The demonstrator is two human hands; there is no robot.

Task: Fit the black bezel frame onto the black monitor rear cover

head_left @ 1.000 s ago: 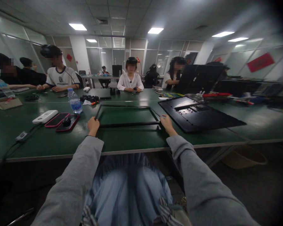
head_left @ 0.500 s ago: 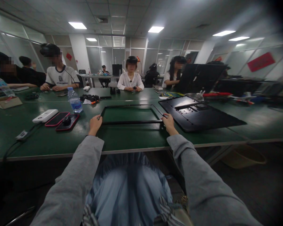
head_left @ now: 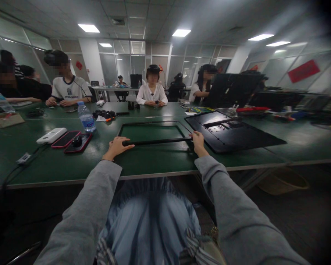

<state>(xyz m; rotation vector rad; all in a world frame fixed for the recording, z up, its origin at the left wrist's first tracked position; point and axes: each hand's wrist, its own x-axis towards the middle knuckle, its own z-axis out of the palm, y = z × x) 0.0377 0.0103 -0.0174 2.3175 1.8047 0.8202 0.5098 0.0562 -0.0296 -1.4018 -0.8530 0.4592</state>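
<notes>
A thin black rectangular frame (head_left: 157, 141) lies before me on the green table (head_left: 154, 162), its near bar turned toward me. Around the near left corner of this frame my left hand (head_left: 116, 148) is closed, thumb along the near bar and fingers over the top. At the near right corner my right hand (head_left: 198, 142) pinches the frame between thumb and fingers. Just right of that hand lies a large black panel (head_left: 245, 141), flat, with a metal-looking recess near its far side; it seems to be a monitor back, though I cannot be sure.
Left of the frame stand a water bottle (head_left: 86, 117), two red-edged phones (head_left: 66, 139) and a white power bank (head_left: 52, 135) with a cable. Several people sit around the table, one person (head_left: 152, 92) directly opposite. A bin (head_left: 283, 182) is under the table at right.
My left hand has moved from the frame's left side onto its near left corner, fingers now over the bar. The near bar has risen slightly at its right end. My right hand keeps its hold.
</notes>
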